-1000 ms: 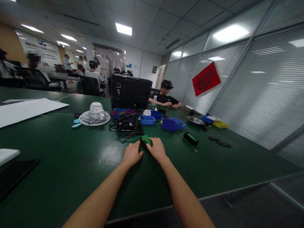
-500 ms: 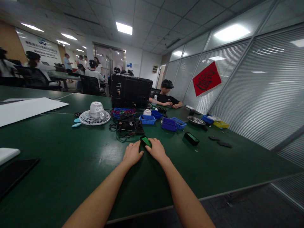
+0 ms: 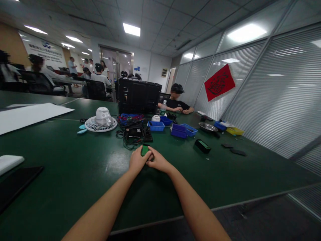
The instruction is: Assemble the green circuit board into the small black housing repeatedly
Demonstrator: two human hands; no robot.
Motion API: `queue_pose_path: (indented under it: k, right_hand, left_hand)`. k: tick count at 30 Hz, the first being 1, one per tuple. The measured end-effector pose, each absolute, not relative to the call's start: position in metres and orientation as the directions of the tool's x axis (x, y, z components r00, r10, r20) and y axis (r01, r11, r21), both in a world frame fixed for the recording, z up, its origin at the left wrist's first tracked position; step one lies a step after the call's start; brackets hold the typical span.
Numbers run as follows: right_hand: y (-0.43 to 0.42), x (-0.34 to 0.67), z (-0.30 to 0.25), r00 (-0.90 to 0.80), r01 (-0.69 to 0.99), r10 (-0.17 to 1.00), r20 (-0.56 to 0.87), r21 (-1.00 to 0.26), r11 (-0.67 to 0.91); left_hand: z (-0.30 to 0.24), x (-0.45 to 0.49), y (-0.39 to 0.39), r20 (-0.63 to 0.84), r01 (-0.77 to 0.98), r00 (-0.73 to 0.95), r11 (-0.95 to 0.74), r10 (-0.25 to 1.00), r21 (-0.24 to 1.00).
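Observation:
My left hand (image 3: 136, 160) and my right hand (image 3: 157, 161) meet over the green table (image 3: 75, 167), fingers curled around a small green and black part (image 3: 144, 150). Both hands grip it, the left from the left side, the right from the right. Most of the part is hidden by my fingers. Just beyond it lies a tangle of black cables around a black device (image 3: 134, 134).
A white fan (image 3: 100, 120) lies at the left. Blue bins (image 3: 184, 130), a black box (image 3: 202, 146), a metal bowl (image 3: 208, 127) and a black computer case (image 3: 139, 96) stand further back. Behind them a person (image 3: 177, 102) sits. White paper (image 3: 27, 115) lies far left.
The green part has moved left, from my right hand alone into both hands. My hands have closed together around it.

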State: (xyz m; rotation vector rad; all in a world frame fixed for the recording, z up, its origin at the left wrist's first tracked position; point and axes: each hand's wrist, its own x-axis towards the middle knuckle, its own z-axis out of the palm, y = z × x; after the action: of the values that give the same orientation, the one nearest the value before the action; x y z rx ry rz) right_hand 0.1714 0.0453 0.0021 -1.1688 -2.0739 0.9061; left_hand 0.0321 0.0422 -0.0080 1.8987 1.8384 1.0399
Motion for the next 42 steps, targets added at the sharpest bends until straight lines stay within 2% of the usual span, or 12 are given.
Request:
queue_pose_path:
  k: [6,12,23,32,42]
  right_hand:
    - [0.060,0.180,-0.008,-0.357,0.478,0.925,0.132,-0.825,0.302]
    - [0.067,0.186,-0.011,-0.221,0.629,0.959,0.179,-0.725,0.281]
    - [0.066,0.194,-0.002,-0.156,0.707,0.967,0.201,-0.661,0.252]
    - [0.068,0.196,-0.005,-0.158,0.726,0.967,0.202,-0.640,0.252]
    - [0.073,0.198,-0.011,-0.190,0.698,0.959,0.209,-0.659,0.281]
  left_hand:
    - [-0.004,0.036,0.029,0.306,0.773,-0.009,-0.188,0.952,0.606]
    - [-0.003,0.034,0.023,0.268,0.772,-0.015,-0.160,0.963,0.616]
    - [0.005,0.022,0.003,0.248,0.783,-0.041,-0.123,0.968,0.609]
    - [0.012,-0.022,-0.004,0.186,0.810,-0.203,0.059,0.961,0.583]
    - [0.021,-0.121,-0.004,0.158,0.810,-0.447,0.323,0.881,0.489]
